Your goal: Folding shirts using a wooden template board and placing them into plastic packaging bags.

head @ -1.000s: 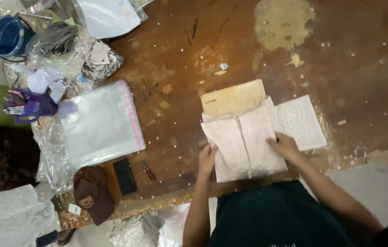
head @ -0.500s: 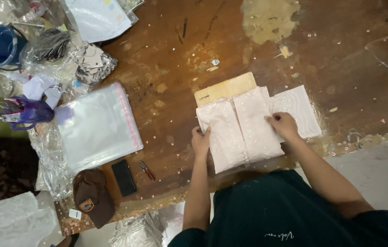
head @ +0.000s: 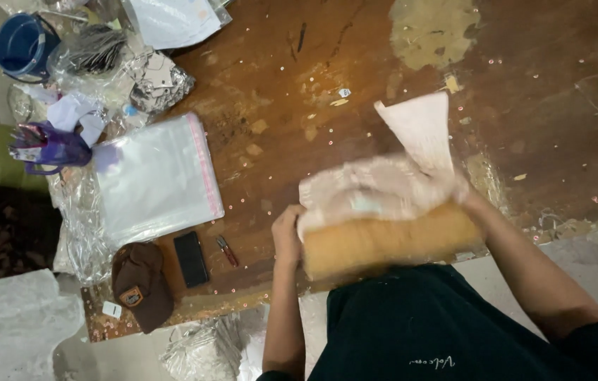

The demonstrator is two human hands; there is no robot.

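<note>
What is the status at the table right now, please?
Left hand and right hand both grip the pale folded fabric with its tan cardboard backing, lifted and blurred. Clear bags lie apart.

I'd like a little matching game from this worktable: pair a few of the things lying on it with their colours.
Things:
1. cap
2. phone
3. bucket
4. card under the pale fabric lifted by the left hand

Colours:
a. black
b. tan
c. blue
d. brown

Pairs: 1-d, 2-a, 3-c, 4-b
</note>
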